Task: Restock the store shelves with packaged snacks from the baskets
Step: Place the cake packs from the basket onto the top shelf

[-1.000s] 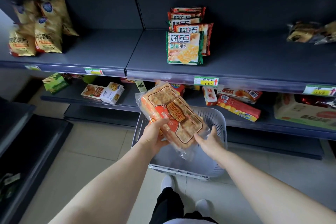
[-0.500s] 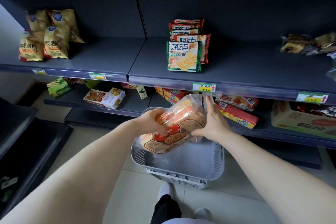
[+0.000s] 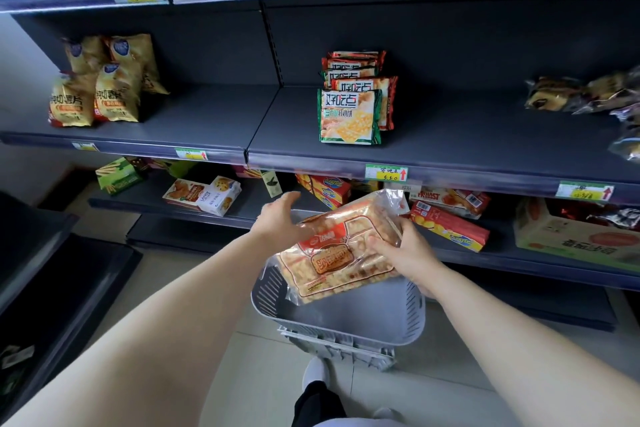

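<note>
A clear-wrapped cracker pack (image 3: 337,258) with an orange and red label hangs flat above the grey basket (image 3: 349,321), which stands on the floor before the shelves. My right hand (image 3: 401,251) grips the pack's right side, fingers curled over its top. At the pack's upper left corner is my left hand (image 3: 280,218), its fingers straight and its palm against the wrapper. The basket's inside shows bare grey where I can see it. The middle shelf (image 3: 450,146) lies above and behind the pack.
On the middle shelf stand green and red biscuit packs (image 3: 353,104), yellow chip bags (image 3: 100,87) at the left and dark wrapped snacks (image 3: 581,94) at the right. The lower shelf holds boxes (image 3: 202,194) and red packs (image 3: 450,225). A dark counter (image 3: 41,281) runs along the left.
The pack has turned flatter and rose slightly toward the right. My left hand let go of its grip and opened; my right hand shifted onto the pack's right side.
</note>
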